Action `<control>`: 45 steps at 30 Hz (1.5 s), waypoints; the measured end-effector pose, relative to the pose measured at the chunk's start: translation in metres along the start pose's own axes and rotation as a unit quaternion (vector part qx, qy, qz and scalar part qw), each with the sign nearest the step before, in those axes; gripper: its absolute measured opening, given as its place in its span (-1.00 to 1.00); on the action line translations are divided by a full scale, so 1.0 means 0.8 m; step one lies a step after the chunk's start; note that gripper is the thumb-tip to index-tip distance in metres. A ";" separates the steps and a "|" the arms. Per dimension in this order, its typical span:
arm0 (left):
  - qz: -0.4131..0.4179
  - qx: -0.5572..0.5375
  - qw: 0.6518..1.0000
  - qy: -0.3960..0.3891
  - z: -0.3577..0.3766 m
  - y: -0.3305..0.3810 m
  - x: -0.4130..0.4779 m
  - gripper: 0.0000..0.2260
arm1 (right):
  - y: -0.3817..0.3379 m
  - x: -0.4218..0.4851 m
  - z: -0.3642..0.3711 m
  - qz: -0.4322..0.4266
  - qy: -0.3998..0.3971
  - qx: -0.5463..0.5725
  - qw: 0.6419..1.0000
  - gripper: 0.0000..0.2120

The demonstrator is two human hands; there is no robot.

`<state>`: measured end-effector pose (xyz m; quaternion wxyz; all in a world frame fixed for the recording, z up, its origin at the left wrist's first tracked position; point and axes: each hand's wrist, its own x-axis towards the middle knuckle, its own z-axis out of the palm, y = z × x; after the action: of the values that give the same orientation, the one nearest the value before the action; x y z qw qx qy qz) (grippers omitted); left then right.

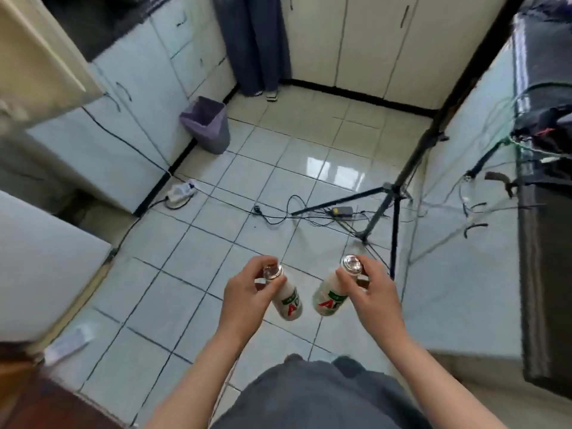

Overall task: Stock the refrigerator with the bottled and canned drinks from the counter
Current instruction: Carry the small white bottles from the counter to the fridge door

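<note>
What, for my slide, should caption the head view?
Left hand holds the left bottle, right hand the right bottle, above tiled floor.

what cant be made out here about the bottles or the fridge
head view, label text on the white plastic bottle in the left hand and the second white bottle in the right hand: partly hidden by the fingers.
head view, refrigerator interior: none shown; only a blurred cream panel cut by the upper left edge.
head view, dark counter at right: blurred, cut by the edge.
</note>
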<state>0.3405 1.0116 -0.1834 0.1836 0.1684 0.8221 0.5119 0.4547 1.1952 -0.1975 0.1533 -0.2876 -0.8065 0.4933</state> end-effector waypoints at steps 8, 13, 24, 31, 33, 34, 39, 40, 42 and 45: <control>-0.104 -0.034 0.968 0.225 -0.136 -0.074 -0.002 -0.67 | -0.095 0.094 0.164 -0.089 -0.193 -0.019 0.977 -0.82; -0.164 -0.036 0.935 0.312 -0.215 -0.115 0.033 -0.69 | -0.149 0.160 0.286 -0.143 -0.297 -0.013 0.944 -0.78; -0.138 -0.012 0.888 0.438 -0.425 -0.123 0.181 -0.60 | -0.347 0.322 0.505 -0.242 -0.365 0.051 0.897 -0.79; -0.109 -0.011 0.874 0.474 -0.515 -0.132 0.255 -0.61 | -0.417 0.375 0.579 -0.268 -0.359 0.057 0.892 -0.84; -0.092 -0.019 0.871 0.482 -0.544 -0.133 0.273 -0.61 | -0.435 0.384 0.598 -0.271 -0.347 0.056 0.896 -0.82; -0.082 -0.025 0.872 0.482 -0.559 -0.133 0.283 -0.61 | -0.443 0.389 0.607 -0.272 -0.338 0.056 0.899 -0.82; -0.025 -0.057 0.884 0.464 -0.651 -0.124 0.335 -0.62 | -0.499 0.416 0.651 -0.285 -0.265 0.070 0.919 -0.82; -0.008 -0.064 0.886 0.458 -0.674 -0.118 0.346 -0.63 | -0.514 0.422 0.660 -0.289 -0.244 0.075 0.923 -0.82; 0.029 -0.064 0.891 0.448 -0.720 -0.106 0.369 -0.63 | -0.545 0.435 0.680 -0.299 -0.197 0.091 0.929 -0.84; 0.087 -0.070 0.889 0.443 -0.782 -0.085 0.399 -0.68 | -0.587 0.450 0.712 -0.301 -0.115 0.133 0.937 -0.83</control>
<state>-0.2415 0.6434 -0.0308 -0.2335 -0.0187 0.7620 0.6037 -0.2784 0.8504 -0.0609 0.2376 0.0506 -0.7943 0.5569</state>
